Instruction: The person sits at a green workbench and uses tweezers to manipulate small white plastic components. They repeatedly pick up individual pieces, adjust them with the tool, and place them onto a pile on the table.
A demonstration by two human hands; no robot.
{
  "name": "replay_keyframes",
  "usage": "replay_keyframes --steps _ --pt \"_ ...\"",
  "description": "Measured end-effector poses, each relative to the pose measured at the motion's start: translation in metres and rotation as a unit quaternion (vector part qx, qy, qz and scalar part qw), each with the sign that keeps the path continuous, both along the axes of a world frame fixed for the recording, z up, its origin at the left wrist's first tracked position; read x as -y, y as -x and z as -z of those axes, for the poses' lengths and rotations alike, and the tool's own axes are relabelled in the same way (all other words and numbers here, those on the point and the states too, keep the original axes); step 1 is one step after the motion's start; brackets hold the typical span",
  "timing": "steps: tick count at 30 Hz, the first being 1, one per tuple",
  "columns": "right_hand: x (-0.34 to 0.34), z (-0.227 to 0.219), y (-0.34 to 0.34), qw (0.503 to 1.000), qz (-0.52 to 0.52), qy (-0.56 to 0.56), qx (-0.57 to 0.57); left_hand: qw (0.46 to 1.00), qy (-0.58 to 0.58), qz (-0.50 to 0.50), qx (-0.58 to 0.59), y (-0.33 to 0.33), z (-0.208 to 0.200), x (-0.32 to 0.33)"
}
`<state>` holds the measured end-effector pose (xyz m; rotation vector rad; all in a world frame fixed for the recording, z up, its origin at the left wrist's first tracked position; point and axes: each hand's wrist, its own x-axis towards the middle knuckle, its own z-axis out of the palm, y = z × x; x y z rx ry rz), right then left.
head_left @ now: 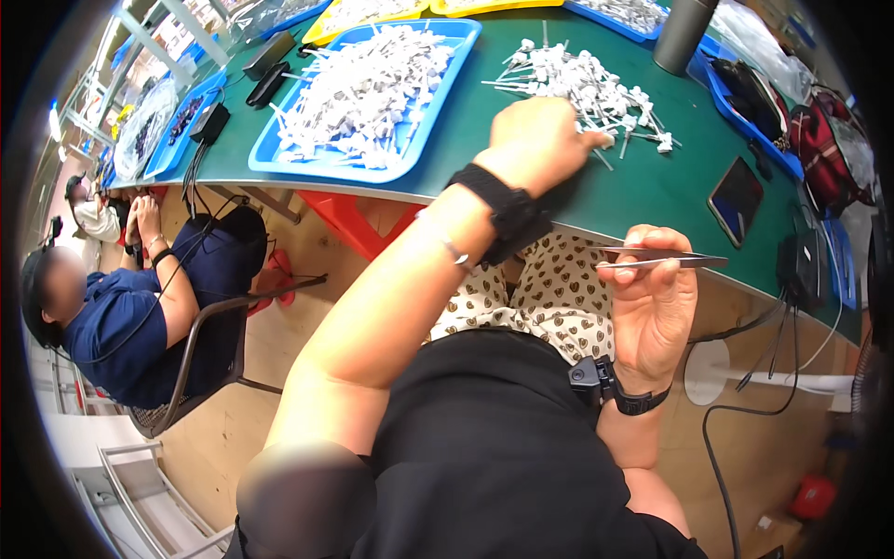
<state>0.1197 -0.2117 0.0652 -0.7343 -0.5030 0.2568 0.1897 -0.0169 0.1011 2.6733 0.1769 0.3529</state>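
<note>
My left hand (538, 142) reaches across the green table to the near edge of a loose pile of small white plastic parts (582, 79) with thin stems. Its fingers are closed, and the fingertips pinch one white part (605, 141) at the pile's edge. In front of the table edge, my right hand (656, 303) is raised with its palm turned up. A pair of metal tweezers (684, 259) is gripped between its thumb and fingers, tips pointing left or right I cannot tell. Nothing shows between the tweezer arms.
Left of the pile, a blue tray (402, 168) holds many similar white parts. A phone (736, 200) lies at the right, near a dark grey cylinder (684, 37) and a blue tray with bags. Cables (717, 410) hang at the right. Another person (140, 307) sits at the left.
</note>
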Motion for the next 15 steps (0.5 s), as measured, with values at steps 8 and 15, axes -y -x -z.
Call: replay_keyframes --steps 8,15 --pt "0.008 -0.005 -0.001 1.0 -0.016 -0.006 0.007 0.999 -0.045 -0.016 -0.014 -0.005 0.005 -0.002" --pt "0.001 -0.001 -0.001 0.999 -0.043 -0.02 -0.003 0.999 -0.031 -0.013 0.04 0.011 0.015 -0.049"
